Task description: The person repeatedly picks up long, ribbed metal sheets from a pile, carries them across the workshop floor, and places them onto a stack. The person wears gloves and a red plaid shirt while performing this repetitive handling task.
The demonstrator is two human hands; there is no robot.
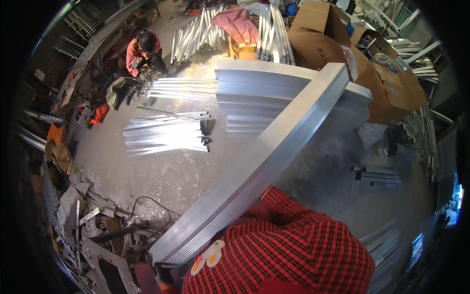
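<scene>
Left hand (164,277), partly seen, is being placed at the near, lower-left end of a long, ribbed silver profile (257,161); how far its fingers are being closed cannot be told. The right hand is being hidden behind the profile, near the plaid sleeve (284,202), so its opening and hold cannot be told. From the left hand, the profile is being slanted across the body's front toward the upper right, a stack of ribbed sheets (264,90) being partly covered from view by it. Grey floor (171,181) is being littered with bright flecks. The room is being bordered by cardboard boxes (391,90) at upper right and, at upper left, by a co-worker (144,49) bending low.
</scene>
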